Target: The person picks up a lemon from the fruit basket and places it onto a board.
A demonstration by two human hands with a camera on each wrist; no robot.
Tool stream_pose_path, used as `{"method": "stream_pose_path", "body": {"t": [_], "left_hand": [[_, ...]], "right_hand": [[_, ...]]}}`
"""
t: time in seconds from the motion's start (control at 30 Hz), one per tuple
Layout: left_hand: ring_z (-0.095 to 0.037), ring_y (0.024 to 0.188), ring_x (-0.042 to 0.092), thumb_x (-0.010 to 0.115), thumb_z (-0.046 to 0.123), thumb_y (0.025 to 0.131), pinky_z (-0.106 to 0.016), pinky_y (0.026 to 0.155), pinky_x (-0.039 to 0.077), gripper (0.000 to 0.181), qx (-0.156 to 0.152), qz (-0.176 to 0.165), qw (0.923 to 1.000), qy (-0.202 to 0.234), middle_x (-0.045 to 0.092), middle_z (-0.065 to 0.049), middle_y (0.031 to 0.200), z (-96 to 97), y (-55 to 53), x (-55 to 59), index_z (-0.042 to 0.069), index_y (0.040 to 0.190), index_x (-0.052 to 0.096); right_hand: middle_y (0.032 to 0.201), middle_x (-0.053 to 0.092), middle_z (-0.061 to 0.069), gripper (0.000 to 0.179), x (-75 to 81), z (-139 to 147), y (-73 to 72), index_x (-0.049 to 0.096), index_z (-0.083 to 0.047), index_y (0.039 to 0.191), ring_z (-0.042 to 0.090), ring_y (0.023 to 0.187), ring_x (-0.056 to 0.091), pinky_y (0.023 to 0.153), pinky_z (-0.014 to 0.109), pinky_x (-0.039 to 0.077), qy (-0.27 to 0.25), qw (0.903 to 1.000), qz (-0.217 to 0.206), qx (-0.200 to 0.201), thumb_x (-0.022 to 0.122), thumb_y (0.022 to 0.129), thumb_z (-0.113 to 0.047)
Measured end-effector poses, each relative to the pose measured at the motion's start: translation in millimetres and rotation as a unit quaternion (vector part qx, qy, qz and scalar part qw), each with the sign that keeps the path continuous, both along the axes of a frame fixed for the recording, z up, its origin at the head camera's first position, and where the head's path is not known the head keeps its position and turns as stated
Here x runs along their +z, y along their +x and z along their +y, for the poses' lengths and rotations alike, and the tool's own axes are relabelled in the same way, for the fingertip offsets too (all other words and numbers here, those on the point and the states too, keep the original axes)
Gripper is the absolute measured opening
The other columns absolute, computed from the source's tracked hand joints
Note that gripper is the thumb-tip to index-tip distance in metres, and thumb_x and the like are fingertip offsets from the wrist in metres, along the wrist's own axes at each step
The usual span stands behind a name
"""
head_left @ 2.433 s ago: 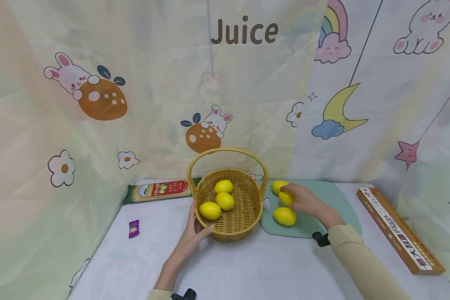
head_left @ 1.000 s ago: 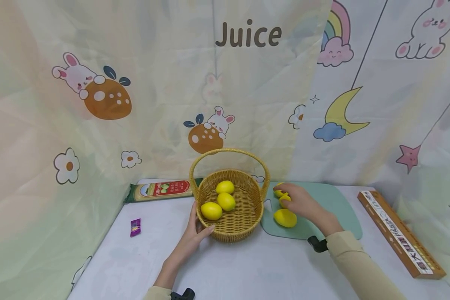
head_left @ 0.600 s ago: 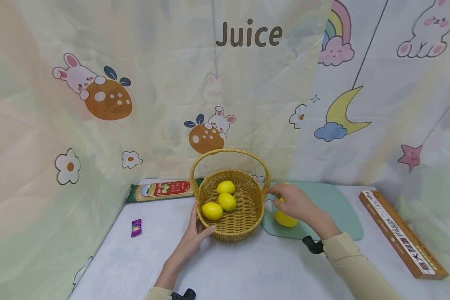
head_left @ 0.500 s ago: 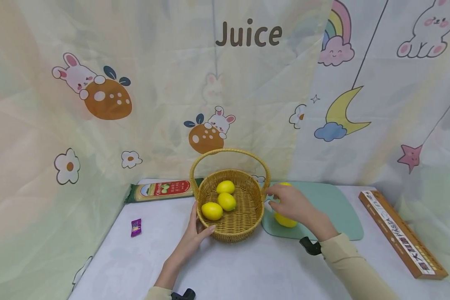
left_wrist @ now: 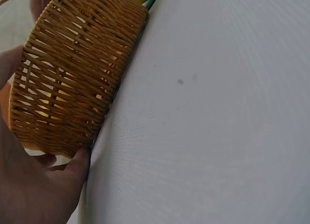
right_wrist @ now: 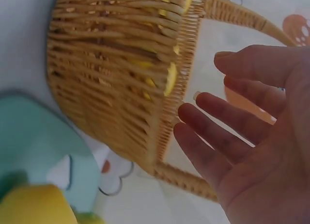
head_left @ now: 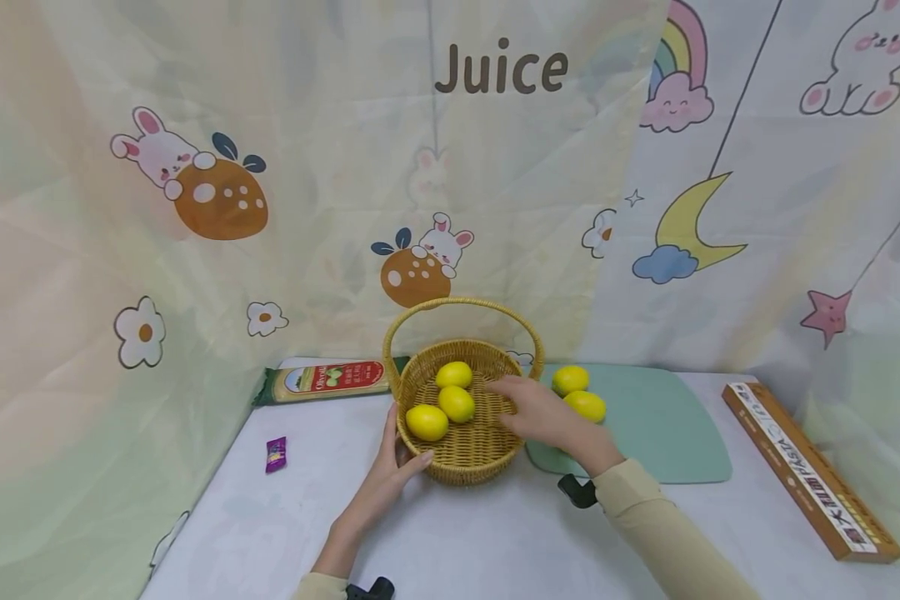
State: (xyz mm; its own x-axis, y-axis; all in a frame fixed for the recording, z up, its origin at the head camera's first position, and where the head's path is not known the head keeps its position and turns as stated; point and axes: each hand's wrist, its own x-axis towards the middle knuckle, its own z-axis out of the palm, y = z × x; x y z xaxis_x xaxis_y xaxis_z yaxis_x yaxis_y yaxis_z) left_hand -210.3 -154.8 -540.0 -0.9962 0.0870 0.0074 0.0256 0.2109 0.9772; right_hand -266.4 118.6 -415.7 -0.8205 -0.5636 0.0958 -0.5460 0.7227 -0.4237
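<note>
A round wicker basket [head_left: 465, 479] with a tall hoop handle holds three yellow lemons, among them one lemon [head_left: 427, 422] near its left wall. My left hand [head_left: 385, 467] grips the basket's near left side, thumb at the rim; the left wrist view shows fingers [left_wrist: 75, 163] at its base. Over the basket's right rim, my right hand [head_left: 543, 412] has its fingers loosely spread and nothing in them. The right wrist view shows its fingertips [right_wrist: 186, 112] close to the rim. Two lemons show on the teal board, a rear lemon [head_left: 571, 380] and a nearer lemon [head_left: 585, 407].
The teal board [head_left: 667, 433] lies right of the basket, partly behind my right hand. Behind the basket's left side is a pasta packet [head_left: 330, 380]. A small purple-wrapped sweet [head_left: 276, 455] lies at left, a long pasta box [head_left: 810, 475] at far right. A printed curtain [head_left: 330, 167] backs the table.
My right hand has let go of a lemon on the board and moved left, empty, over the basket's rim. The nearest lemon on the board has become hidden behind it. The left hand keeps its grip.
</note>
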Motion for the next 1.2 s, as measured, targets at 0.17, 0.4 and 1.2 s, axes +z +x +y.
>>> {"method": "stream_pose_path", "body": {"t": [0.17, 0.4, 1.2], "left_hand": [[-0.034, 0.154, 0.020, 0.069, 0.042, 0.091, -0.051, 0.122, 0.028, 0.100, -0.001, -0.001, 1.0000, 0.006, -0.004, 0.000, 0.169, -0.1, -0.2, -0.9, 0.043, 0.157, -0.007], [-0.034, 0.153, 0.020, 0.069, 0.039, 0.092, -0.051, 0.122, 0.029, 0.100, 0.001, 0.000, 1.0000, 0.007, -0.003, 0.000, 0.169, 0.4, 0.3, -0.4, 0.043, 0.157, -0.006], [-0.032, 0.155, 0.016, 0.069, 0.037, 0.093, -0.050, 0.123, 0.029, 0.098, 0.002, 0.003, 1.0000, 0.008, -0.004, 0.003, 0.169, 0.4, 0.7, 1.0, 0.047, 0.156, -0.006]], "right_hand": [[0.142, 0.058, 0.004, 0.050, -16.4, -13, -14.4, 0.057, -0.014, 0.140, 0.025, 0.130, 0.055, 0.105, 0.047, 0.052, -0.012, 0.9996, -0.025, 0.006, 0.067, 0.091, -0.014], [0.148, 0.052, 0.009, 0.054, -30.1, -30, -29.4, 0.055, -0.013, 0.142, 0.031, 0.140, 0.046, 0.114, 0.052, 0.043, 0.007, 0.9983, -0.054, 0.021, 0.069, 0.090, -0.011], [0.139, 0.058, 0.005, 0.028, -39.9, -62, -28.7, 0.065, -0.015, 0.121, 0.024, 0.120, 0.058, 0.102, 0.046, 0.051, -0.014, 0.9973, -0.047, 0.055, 0.065, 0.093, -0.011]]}}
